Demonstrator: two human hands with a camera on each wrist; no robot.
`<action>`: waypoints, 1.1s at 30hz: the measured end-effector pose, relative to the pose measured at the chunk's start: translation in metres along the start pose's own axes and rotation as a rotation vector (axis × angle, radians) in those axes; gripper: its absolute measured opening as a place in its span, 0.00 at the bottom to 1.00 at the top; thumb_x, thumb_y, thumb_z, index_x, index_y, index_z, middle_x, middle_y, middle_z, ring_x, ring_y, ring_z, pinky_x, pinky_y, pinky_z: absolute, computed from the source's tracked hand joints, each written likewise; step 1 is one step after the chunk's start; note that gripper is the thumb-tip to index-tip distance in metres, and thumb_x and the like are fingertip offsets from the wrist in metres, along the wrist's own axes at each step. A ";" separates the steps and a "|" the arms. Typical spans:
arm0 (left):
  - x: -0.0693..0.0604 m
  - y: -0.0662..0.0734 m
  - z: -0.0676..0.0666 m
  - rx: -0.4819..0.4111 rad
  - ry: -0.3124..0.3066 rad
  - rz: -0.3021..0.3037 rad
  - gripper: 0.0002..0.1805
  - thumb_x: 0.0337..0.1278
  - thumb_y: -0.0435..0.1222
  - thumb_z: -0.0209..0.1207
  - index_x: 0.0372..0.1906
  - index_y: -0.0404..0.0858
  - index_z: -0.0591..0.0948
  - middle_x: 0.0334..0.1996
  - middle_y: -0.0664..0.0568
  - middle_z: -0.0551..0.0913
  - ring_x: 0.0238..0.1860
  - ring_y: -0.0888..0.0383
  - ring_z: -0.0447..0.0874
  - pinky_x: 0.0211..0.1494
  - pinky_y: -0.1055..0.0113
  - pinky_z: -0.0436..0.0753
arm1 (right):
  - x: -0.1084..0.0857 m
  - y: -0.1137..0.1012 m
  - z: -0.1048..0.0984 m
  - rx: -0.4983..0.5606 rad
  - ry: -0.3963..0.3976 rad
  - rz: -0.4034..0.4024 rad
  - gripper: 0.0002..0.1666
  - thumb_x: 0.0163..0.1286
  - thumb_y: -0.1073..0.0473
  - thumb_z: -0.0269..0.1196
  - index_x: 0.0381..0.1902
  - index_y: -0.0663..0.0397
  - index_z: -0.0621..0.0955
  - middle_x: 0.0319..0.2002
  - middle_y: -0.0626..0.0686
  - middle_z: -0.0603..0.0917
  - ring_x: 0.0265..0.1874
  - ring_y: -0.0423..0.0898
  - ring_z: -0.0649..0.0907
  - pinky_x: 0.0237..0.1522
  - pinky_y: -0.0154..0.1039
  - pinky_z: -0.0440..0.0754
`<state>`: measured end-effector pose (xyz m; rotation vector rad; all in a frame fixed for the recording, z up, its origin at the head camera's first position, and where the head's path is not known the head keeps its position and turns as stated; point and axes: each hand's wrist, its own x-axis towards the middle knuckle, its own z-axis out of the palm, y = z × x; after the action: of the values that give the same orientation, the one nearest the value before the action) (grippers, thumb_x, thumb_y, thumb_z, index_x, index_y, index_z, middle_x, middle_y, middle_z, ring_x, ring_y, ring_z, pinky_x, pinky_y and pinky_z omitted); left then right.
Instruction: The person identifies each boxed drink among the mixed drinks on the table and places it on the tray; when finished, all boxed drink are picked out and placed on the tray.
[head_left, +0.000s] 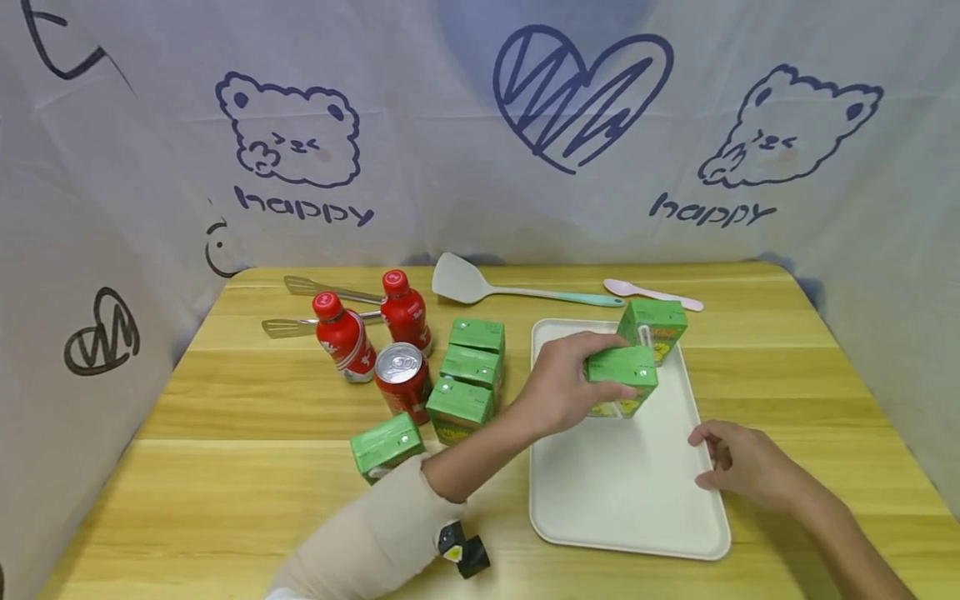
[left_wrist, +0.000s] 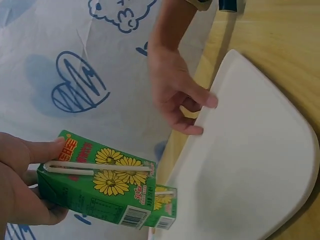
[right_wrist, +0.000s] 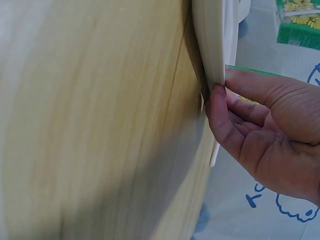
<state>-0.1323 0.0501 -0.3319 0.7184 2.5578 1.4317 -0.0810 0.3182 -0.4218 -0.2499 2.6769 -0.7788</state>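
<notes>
My left hand (head_left: 558,385) grips a green drink carton (head_left: 621,382) by its sides, above the far part of the white tray (head_left: 622,492). A straw and yellow flowers show on this carton (left_wrist: 107,180) in the left wrist view. Just behind it, a second green carton (head_left: 654,329) stands at the tray's far right corner. At the tray's right rim, my right hand (head_left: 750,462) pinches the edge between thumb and fingers, as the right wrist view shows. Whether the held carton touches the tray cannot be told.
Left of the tray stand several green cartons (head_left: 461,404), a red can (head_left: 402,379) and two red bottles (head_left: 345,337). Two metal whisk-like utensils (head_left: 288,327) lie behind them. A spatula (head_left: 465,282) and a pink spoon (head_left: 652,293) lie along the table's back edge, before a cloth wall.
</notes>
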 end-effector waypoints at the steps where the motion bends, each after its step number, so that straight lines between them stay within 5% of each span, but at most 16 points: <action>1: 0.002 -0.001 0.004 0.002 -0.007 0.002 0.25 0.45 0.38 0.71 0.54 0.43 0.81 0.51 0.53 0.83 0.44 0.65 0.77 0.45 0.79 0.74 | 0.000 0.000 0.000 0.003 0.000 0.006 0.24 0.51 0.62 0.72 0.45 0.61 0.76 0.27 0.48 0.73 0.22 0.36 0.69 0.24 0.31 0.69; 15: 0.033 -0.008 0.043 0.048 -0.047 0.072 0.26 0.46 0.39 0.70 0.55 0.43 0.80 0.54 0.52 0.82 0.48 0.66 0.77 0.43 0.83 0.72 | -0.001 0.000 -0.001 0.023 -0.006 0.009 0.25 0.51 0.61 0.72 0.46 0.62 0.76 0.28 0.49 0.73 0.23 0.36 0.70 0.24 0.31 0.71; 33: 0.060 -0.023 0.076 0.082 -0.040 0.017 0.26 0.46 0.43 0.70 0.54 0.43 0.80 0.51 0.55 0.83 0.49 0.66 0.77 0.45 0.81 0.72 | -0.002 -0.002 0.002 0.039 -0.017 0.020 0.25 0.52 0.61 0.72 0.47 0.61 0.76 0.28 0.49 0.73 0.22 0.37 0.71 0.24 0.31 0.71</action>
<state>-0.1682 0.1261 -0.3852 0.7740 2.5993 1.3104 -0.0781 0.3165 -0.4218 -0.2189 2.6413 -0.8177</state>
